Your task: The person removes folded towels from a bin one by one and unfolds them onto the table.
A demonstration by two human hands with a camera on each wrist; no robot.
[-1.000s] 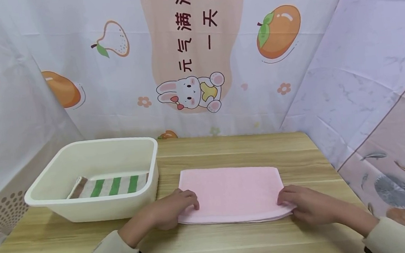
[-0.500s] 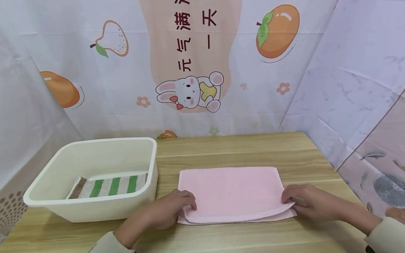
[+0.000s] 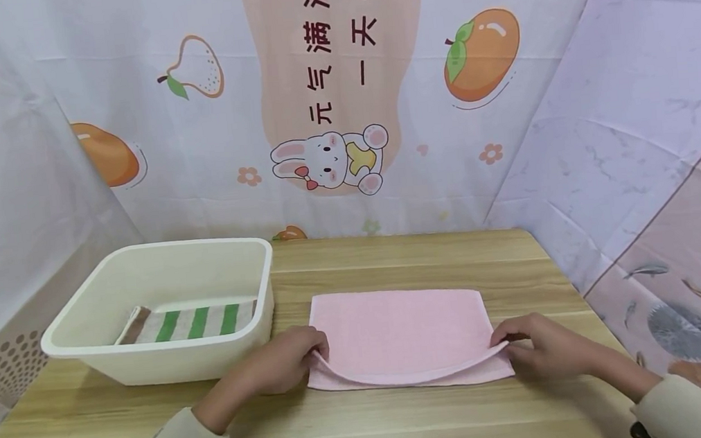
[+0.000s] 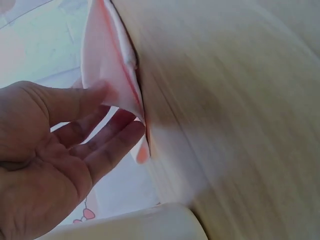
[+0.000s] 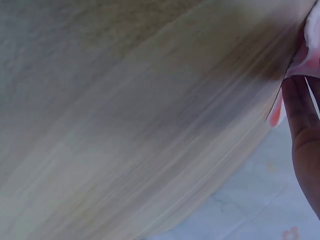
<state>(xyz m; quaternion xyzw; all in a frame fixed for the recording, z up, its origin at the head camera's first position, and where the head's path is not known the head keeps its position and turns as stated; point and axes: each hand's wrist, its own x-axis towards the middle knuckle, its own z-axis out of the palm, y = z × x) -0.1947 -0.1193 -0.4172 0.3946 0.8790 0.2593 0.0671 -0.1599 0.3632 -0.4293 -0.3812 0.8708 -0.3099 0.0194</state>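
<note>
A pink towel (image 3: 398,333), folded into a rectangle, lies on the wooden table. Its upper layer is lifted along the near edge and sags in the middle, with a lower layer flat beneath. At the near left corner my left hand (image 3: 290,360) pinches the raised layer. In the left wrist view the thumb of that left hand (image 4: 55,135) lies against the towel (image 4: 107,60). My right hand (image 3: 539,345) pinches the same layer at the near right corner. The right wrist view has only part of the right hand (image 5: 305,135) and a bit of towel (image 5: 312,50) at its edge.
A white plastic basin (image 3: 169,360) stands on the table to the left, close to my left forearm. Inside it lies a striped green, white and brown towel (image 3: 200,322). Printed cloth (image 3: 446,169) hangs behind the table (image 3: 419,428) and along both sides.
Both hands have raised the towel's upper near edge off the lower layer. The left hand has shifted slightly left and now grips that layer's corner. The basin stays put.
</note>
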